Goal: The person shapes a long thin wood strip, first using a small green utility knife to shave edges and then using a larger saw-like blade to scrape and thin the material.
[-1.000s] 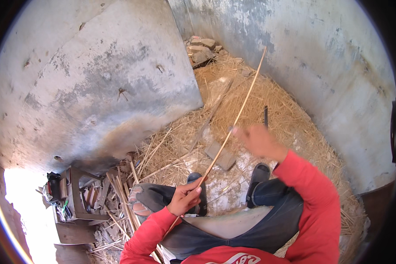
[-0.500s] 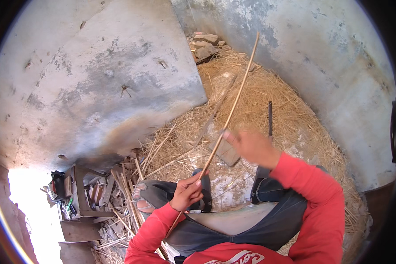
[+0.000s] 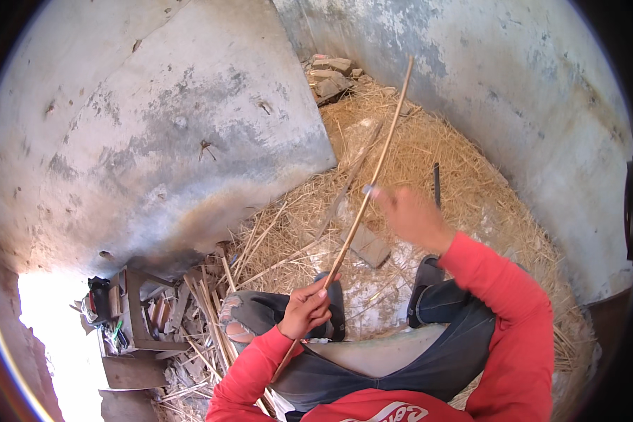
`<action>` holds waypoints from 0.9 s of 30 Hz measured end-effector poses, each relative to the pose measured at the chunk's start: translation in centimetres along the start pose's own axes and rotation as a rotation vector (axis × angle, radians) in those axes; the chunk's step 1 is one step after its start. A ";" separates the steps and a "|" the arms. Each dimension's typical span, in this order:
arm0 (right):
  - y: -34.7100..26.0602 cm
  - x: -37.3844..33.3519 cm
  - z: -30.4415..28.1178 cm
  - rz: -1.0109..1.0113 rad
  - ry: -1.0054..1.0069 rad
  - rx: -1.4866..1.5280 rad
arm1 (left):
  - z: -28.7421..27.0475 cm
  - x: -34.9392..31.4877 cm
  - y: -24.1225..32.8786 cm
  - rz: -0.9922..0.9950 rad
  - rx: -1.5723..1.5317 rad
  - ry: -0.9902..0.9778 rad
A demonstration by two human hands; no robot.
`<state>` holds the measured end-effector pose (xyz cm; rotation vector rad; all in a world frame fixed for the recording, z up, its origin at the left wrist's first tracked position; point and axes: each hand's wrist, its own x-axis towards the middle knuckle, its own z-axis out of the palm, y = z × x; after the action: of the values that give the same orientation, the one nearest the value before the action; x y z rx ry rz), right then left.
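The long thin cane (image 3: 362, 211) now stands steeper than a second ago, its far tip swung up toward the rubble (image 3: 329, 76) in the corner where the two plastered walls (image 3: 190, 141) meet; its near end runs down past the person's lap toward the lower edge of the view. The left hand (image 3: 304, 309) stays closed around the cane low down, above the left knee of the torn jeans (image 3: 260, 316), fingers curled tight; the right hand (image 3: 409, 214) has slid nearer along the shaft and is blurred with motion, so I cannot tell whether it grips the cane or only runs along it, nor how far it is open. That travel along the cane reads as stripping or smoothing work well under way, judged from the blur alone. A dark slim rod (image 3: 436, 184) stands in the straw (image 3: 464, 162) just beyond the right hand; a flat stone (image 3: 368, 246) lies on the floor between the feet; more split canes (image 3: 211, 316) lie heaped by the left knee, beside a cluttered low wooden rack (image 3: 137, 316) at the floor's left edge.
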<state>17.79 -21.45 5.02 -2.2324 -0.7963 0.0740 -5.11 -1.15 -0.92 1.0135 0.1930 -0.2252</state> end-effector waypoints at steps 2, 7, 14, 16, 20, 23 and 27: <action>0.5 0.9 -1.9 0.065 0.050 0.036 | 0.3 0.1 0.1 -0.014 0.017 -0.027; -1.2 -4.1 3.4 -0.152 -0.151 -0.046 | 0.2 0.4 0.0 -0.015 0.013 0.000; -1.0 -3.1 3.3 -0.095 -0.511 0.251 | 0.1 0.2 0.0 0.038 0.063 0.011; -1.2 -2.6 2.8 0.006 -0.602 0.427 | 0.1 0.5 0.2 0.069 0.088 -0.005; -2.6 -2.4 1.8 -0.095 -0.333 0.502 | 0.4 0.7 0.0 0.164 0.227 0.009; -2.8 -2.9 1.7 -0.096 -0.303 0.413 | 0.2 1.0 -0.9 0.162 0.292 0.083; -2.3 -3.5 3.2 -0.180 -0.208 0.343 | 0.2 1.4 -1.3 0.187 0.369 0.122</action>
<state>12.84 -20.15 3.63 -1.8413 -1.0114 0.3350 -4.16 -2.16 -2.26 1.4060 0.1692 -0.0270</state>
